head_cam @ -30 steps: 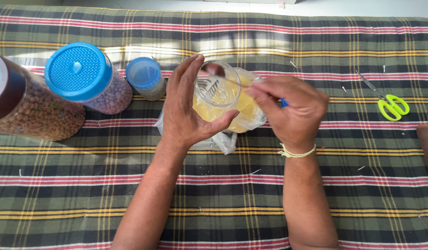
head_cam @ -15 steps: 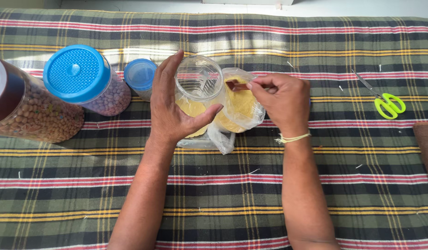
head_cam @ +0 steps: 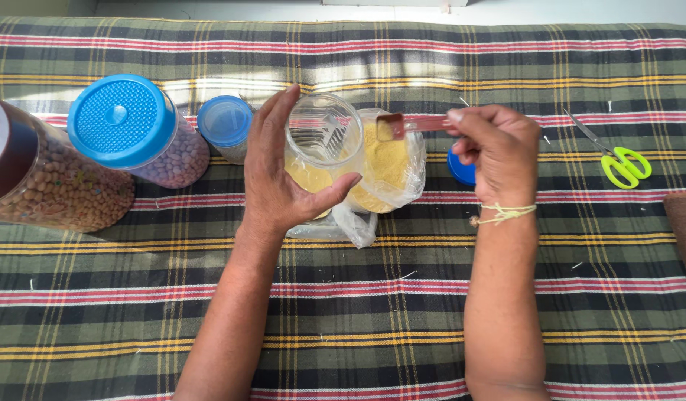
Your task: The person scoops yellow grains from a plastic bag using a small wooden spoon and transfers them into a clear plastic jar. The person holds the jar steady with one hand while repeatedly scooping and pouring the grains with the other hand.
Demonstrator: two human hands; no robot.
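My left hand (head_cam: 280, 174) wraps around a clear open jar (head_cam: 322, 137) that holds some yellow grain at its bottom. My right hand (head_cam: 499, 152) pinches the handle of a small reddish spoon (head_cam: 406, 125). The spoon's bowl, heaped with yellow grain, hovers just right of the jar's rim. Under the spoon lies an open clear plastic bag (head_cam: 387, 167) of the same yellow grain, pressed against the jar. A small blue lid (head_cam: 460, 169) lies on the cloth, partly hidden behind my right hand.
A plaid cloth (head_cam: 358, 297) covers the surface. At the left stand a big brown-lidded jar of beans (head_cam: 49, 178), a blue-lidded jar of pinkish beans (head_cam: 138, 130) and a small blue-lidded jar (head_cam: 225, 125). Green-handled scissors (head_cam: 618, 160) lie at the right.
My right hand has drawn back to the right and lifted the spoon out of the bag with a load of grain. The blue lid has come into view. The jar has barely moved.
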